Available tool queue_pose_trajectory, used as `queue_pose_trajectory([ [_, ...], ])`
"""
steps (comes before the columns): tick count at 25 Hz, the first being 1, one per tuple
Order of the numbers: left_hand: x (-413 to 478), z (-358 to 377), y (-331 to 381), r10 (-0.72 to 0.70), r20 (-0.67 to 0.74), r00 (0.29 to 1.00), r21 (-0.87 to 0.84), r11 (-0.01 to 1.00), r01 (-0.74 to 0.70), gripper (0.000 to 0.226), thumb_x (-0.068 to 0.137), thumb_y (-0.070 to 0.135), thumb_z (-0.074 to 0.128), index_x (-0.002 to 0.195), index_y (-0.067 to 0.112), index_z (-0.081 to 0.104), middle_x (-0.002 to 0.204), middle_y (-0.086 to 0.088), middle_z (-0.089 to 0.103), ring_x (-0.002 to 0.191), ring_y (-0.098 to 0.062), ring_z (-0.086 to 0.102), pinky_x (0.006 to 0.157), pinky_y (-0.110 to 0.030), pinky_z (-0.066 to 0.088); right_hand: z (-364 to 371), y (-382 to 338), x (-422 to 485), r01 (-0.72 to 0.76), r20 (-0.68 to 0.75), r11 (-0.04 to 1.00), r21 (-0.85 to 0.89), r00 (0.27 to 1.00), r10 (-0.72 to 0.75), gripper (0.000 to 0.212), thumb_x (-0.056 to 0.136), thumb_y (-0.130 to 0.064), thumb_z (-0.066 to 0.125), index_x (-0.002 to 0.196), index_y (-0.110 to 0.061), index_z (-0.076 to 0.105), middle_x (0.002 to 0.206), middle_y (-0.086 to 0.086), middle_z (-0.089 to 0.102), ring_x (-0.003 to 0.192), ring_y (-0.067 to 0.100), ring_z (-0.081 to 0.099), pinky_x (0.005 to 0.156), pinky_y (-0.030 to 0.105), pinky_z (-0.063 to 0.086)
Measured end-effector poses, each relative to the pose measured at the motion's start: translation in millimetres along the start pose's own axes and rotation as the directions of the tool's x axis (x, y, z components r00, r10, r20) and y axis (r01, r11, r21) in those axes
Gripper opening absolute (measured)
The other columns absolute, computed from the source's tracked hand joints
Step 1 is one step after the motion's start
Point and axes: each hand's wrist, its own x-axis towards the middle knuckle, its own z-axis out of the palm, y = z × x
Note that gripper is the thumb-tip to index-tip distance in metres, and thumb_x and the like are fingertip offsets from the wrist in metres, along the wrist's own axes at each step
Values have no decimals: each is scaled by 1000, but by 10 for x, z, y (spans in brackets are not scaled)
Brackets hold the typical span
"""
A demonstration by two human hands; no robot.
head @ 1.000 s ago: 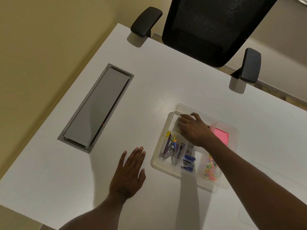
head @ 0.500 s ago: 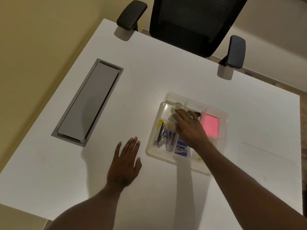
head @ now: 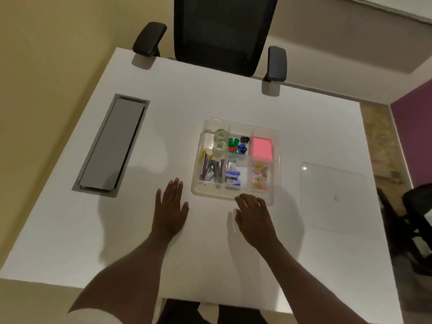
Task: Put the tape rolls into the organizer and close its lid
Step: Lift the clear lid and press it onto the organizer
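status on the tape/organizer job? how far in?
Done: two clear tape rolls sit in the organizer, far-left compartment. In hand: nothing; the left hand lies flat on the table, the right hand is empty at the organizer's near edge. Left: the clear lid lies on the table to the right, not yet on.

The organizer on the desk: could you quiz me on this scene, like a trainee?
1. True or false: the clear lid is on the organizer.
2. How many tape rolls lie in the organizer's far-left compartment?
3. Which hand has its fingertips at the organizer's near rim: A) left hand, B) right hand?

Key:
1. False; it lies flat on the desk, to the organizer's right.
2. Two.
3. B; the left hand rests flat on the desk beside the organizer.
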Motion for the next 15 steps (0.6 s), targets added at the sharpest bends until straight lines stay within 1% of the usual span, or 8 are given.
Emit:
queue_pose_trajectory([
  [3, -282, 28, 134, -28, 90, 996, 24, 999, 26, 83, 96, 55, 21, 169, 15, 11, 178, -5, 2, 165, -25, 1, 132, -56, 4, 68, -29, -463, -102, 53, 992, 69, 994, 99, 39, 90, -18, 62, 129, -14, 58, 128, 5, 61, 118, 25, 58, 102, 37, 45],
  [5, -493, 46, 182, -33, 144, 989, 47, 999, 27, 87, 91, 60, 14, 167, 19, -1, 177, -5, -6, 164, -25, -7, 132, -54, 0, 137, -50, -724, -166, 96, 980, 112, 983, 155, 43, 88, -17, 65, 130, -13, 60, 129, 6, 62, 119, 26, 60, 101, 38, 47],
  [6, -599, 36, 205, -34, 175, 984, 62, 998, 24, 88, 90, 61, 11, 166, 21, -7, 176, -4, -12, 164, -25, -11, 131, -53, -2, 156, -79, -841, -199, 135, 971, 130, 974, 182, 45, 89, -19, 64, 133, -13, 58, 134, 8, 60, 124, 27, 59, 103, 38, 46],
  [8, -794, 10, 247, -35, 226, 973, 98, 995, 13, 86, 93, 60, 12, 165, 22, -14, 175, -3, -22, 163, -25, -17, 132, -52, -5, 144, -148, -1053, -272, 236, 948, 163, 944, 230, 51, 98, -27, 54, 147, -15, 46, 151, 7, 48, 141, 25, 45, 114, 37, 36],
  [10, -989, 9, 279, -41, 262, 964, 118, 993, 10, 82, 104, 51, 29, 165, 21, -16, 172, -3, -28, 163, -26, -18, 133, -53, -3, 143, -194, -1244, -339, 335, 917, 208, 906, 259, 57, 103, -37, 44, 156, -19, 31, 164, 3, 29, 151, 20, 27, 121, 35, 22],
  [12, -1178, 25, 322, -33, 258, 966, 109, 994, 5, 85, 107, 42, 40, 163, 19, -19, 170, -3, -29, 163, -27, -17, 133, -54, -1, 150, -213, -1399, -375, 405, 901, 217, 875, 266, 61, 105, -41, 41, 159, -22, 23, 169, -2, 13, 155, 17, 15, 124, 34, 15],
  [15, -1396, 64, 438, -47, 281, 959, 116, 993, 14, 87, 106, 36, 42, 164, 15, -19, 170, -7, -31, 160, -24, -24, 132, -52, -3, 181, -179, -1528, -348, 435, 916, 200, 869, 236, 63, 104, -42, 41, 160, -22, 20, 170, -3, 2, 156, 16, 8, 124, 33, 11],
])
